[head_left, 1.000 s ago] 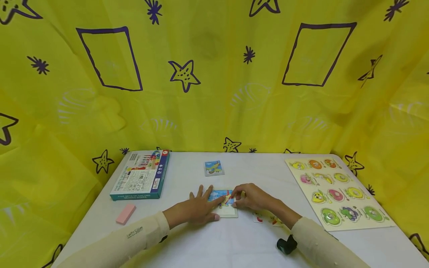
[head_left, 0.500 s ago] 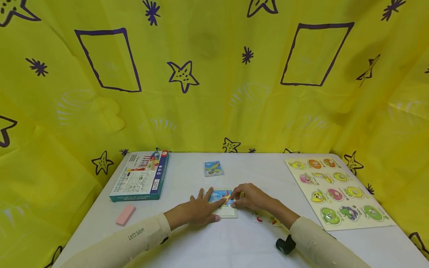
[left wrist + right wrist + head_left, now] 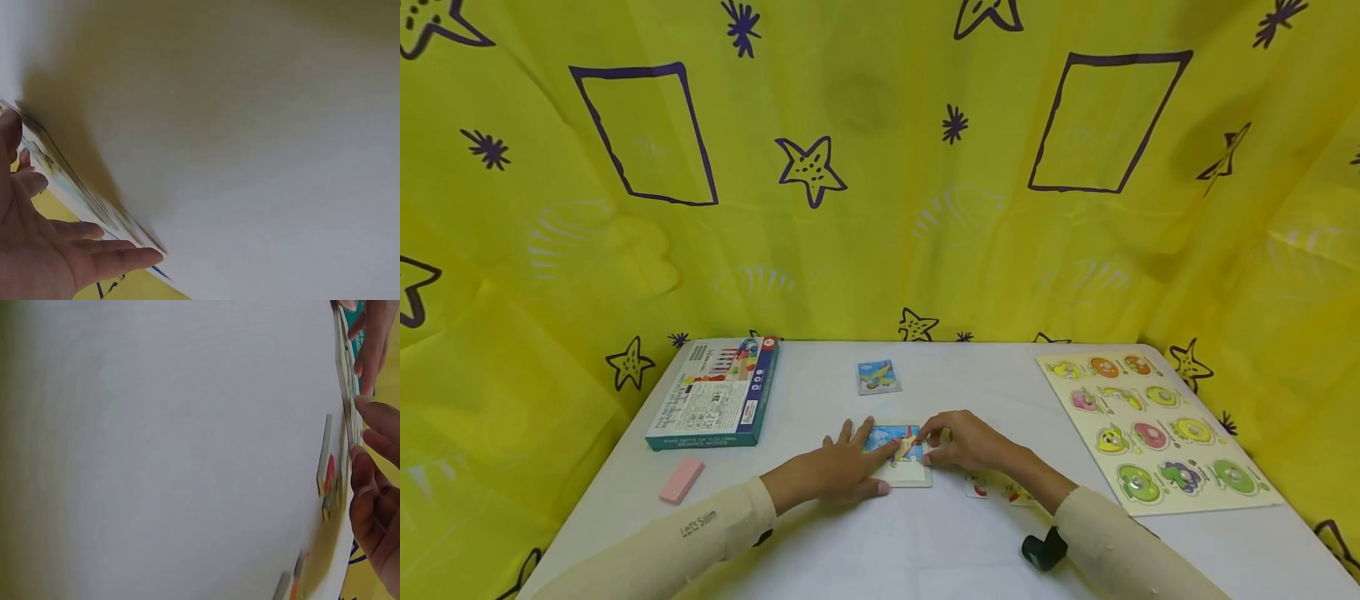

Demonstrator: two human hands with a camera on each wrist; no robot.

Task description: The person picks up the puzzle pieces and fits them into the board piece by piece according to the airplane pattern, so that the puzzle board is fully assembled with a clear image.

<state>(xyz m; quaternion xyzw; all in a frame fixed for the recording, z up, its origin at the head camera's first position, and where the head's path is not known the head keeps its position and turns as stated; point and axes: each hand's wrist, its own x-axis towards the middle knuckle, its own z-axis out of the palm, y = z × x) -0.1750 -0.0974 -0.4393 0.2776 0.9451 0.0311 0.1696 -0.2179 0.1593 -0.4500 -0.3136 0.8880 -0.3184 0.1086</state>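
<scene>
A small picture puzzle in a pale tray [image 3: 910,481] lies before me, its blue, red and yellow picture partly covered by my hands. Fingers spread, my left hand [image 3: 842,468] rests over the tray's left side, its index finger extended onto the picture. My right hand [image 3: 964,442] has its thumb and index finger bent at the picture's right edge, pinching a puzzle piece [image 3: 917,452] there. In the right wrist view these fingertips meet the edge of the tray [image 3: 342,362]. Loose puzzle pieces [image 3: 976,487] lie on the table beneath my right forearm.
A small finished-looking picture [image 3: 878,377] lies beyond the tray. At left are a flat box [image 3: 711,400] and a pink block [image 3: 682,480]. A fruit puzzle board [image 3: 1157,433] lies at right. Near my right sleeve is a dark green object [image 3: 1043,550].
Both hands stay at the puzzle with only slight shifts. My left index finger has drawn back a little to the left, showing more of the picture.
</scene>
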